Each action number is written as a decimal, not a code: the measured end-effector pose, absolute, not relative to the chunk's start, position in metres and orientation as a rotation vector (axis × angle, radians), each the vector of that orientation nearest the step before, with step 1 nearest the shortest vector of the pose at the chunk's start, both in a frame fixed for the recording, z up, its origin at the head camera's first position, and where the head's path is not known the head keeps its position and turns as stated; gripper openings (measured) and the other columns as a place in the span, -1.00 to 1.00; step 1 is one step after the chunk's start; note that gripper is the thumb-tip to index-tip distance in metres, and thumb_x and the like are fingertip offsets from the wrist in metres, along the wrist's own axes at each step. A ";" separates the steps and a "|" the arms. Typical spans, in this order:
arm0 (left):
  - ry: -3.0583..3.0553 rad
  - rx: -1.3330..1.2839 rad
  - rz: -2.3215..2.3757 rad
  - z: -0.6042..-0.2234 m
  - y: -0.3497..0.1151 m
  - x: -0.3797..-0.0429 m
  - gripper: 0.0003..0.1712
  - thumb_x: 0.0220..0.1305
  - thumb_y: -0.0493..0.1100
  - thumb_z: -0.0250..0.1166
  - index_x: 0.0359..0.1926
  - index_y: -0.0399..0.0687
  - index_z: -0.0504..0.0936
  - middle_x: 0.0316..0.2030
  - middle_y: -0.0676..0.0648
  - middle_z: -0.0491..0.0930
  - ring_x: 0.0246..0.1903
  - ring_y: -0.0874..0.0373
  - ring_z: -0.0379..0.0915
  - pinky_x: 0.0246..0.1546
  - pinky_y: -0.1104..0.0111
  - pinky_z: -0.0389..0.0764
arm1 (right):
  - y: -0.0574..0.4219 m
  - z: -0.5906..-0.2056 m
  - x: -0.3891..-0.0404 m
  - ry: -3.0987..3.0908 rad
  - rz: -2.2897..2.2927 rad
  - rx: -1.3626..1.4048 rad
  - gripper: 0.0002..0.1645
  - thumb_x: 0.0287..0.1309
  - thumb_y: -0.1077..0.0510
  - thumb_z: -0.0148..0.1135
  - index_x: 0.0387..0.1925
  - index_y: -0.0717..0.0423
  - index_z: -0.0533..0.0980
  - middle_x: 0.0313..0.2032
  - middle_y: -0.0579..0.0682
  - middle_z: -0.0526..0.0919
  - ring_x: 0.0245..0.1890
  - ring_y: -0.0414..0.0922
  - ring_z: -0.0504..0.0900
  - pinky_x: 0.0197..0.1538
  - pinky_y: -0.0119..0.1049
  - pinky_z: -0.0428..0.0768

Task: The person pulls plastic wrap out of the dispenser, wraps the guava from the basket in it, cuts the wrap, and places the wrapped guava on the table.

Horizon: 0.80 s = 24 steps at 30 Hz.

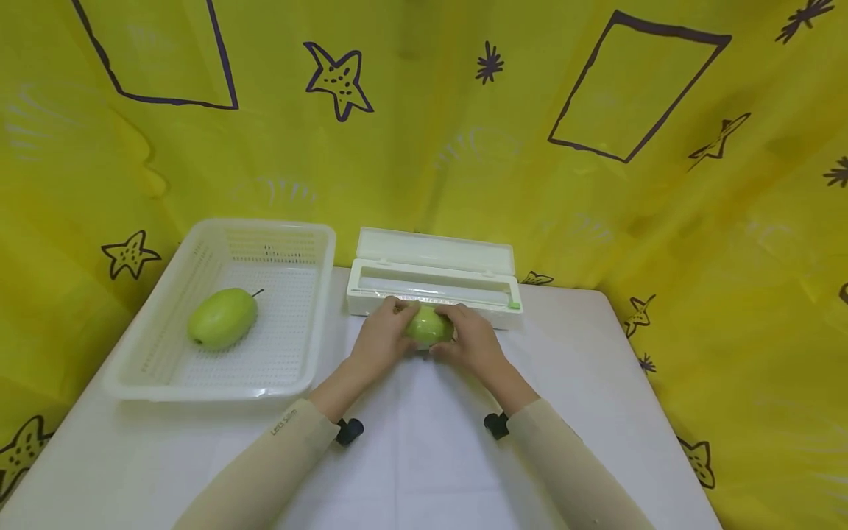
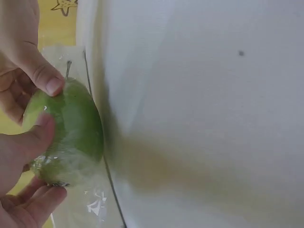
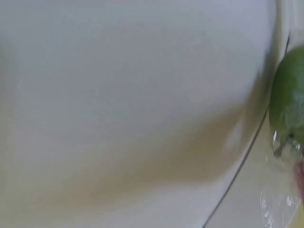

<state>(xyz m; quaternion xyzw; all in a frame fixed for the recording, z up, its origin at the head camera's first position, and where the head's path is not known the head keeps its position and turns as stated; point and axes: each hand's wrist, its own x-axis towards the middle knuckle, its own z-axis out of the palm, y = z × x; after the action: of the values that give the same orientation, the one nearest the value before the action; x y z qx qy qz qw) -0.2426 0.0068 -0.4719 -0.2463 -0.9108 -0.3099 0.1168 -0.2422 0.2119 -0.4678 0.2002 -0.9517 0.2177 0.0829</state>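
Observation:
Both my hands hold a green pear (image 1: 428, 326) between them, close against the front of a white cling film dispenser (image 1: 433, 283). My left hand (image 1: 384, 333) grips one end with thumb and fingers. At the stem end, my right hand (image 1: 472, 340) has its thumb (image 2: 54, 84) pressed on the skin. Shiny clear film (image 2: 97, 204) clings to the pear's lower part and spreads over the dispenser's front in the left wrist view. The right wrist view shows only part of the pear (image 3: 288, 99) and a blurred fingertip (image 3: 299, 175).
A white plastic basket (image 1: 311, 353) stands to the left with another green pear (image 1: 223, 318) in it. The dispenser's lid (image 1: 437, 246) is raised over a film roll, and a green slider (image 1: 514, 305) sits at its right end. Behind the white table (image 1: 570, 346) hangs a yellow curtain (image 1: 424, 132).

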 end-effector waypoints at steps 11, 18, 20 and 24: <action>-2.683 -0.674 -0.994 -0.469 0.002 -0.245 -0.36 0.09 -0.05 0.50 0.18 -0.13 0.54 0.09 -0.18 0.59 0.07 -0.08 0.55 0.07 0.07 0.59 | 0.211 -0.456 -0.250 -2.949 0.716 0.544 -0.22 -0.16 -0.02 0.61 0.18 0.03 0.58 0.07 0.00 0.68 0.05 0.00 0.61 0.15 -0.06 0.55; -2.712 -0.721 -0.776 -0.467 -0.003 -0.240 -0.35 0.15 -0.05 0.49 0.21 -0.18 0.52 0.21 -0.19 0.49 0.21 -0.14 0.40 0.15 0.06 0.55 | 0.199 -0.459 -0.239 -2.906 0.505 0.524 -0.08 -0.12 -0.02 0.62 0.30 0.11 0.46 0.20 0.12 0.54 0.19 0.10 0.50 0.26 -0.03 0.49; -2.694 -0.739 -0.738 -0.469 -0.003 -0.237 -0.36 0.13 -0.05 0.50 0.19 -0.20 0.53 0.20 -0.21 0.49 0.20 -0.16 0.37 0.15 0.06 0.54 | 0.198 -0.459 -0.235 -2.893 0.485 0.523 -0.05 -0.17 0.01 0.65 0.30 0.07 0.45 0.15 0.12 0.54 0.13 0.11 0.51 0.22 -0.02 0.51; -2.699 -0.739 -0.720 -0.473 -0.005 -0.232 -0.30 0.11 -0.05 0.51 0.25 -0.14 0.48 0.21 -0.17 0.50 0.18 -0.13 0.38 0.15 0.08 0.54 | 0.197 -0.460 -0.229 -2.912 0.472 0.532 0.02 -0.19 -0.01 0.66 0.35 0.00 0.38 0.19 0.11 0.53 0.16 0.11 0.49 0.23 0.00 0.50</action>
<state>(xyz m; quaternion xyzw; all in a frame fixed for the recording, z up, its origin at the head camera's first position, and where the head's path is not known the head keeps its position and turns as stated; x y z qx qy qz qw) -0.2323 -0.0053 -0.4734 -0.2538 -0.9267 -0.2471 0.1257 -0.2291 0.1966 -0.4604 0.1769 -0.9690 0.1571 0.0718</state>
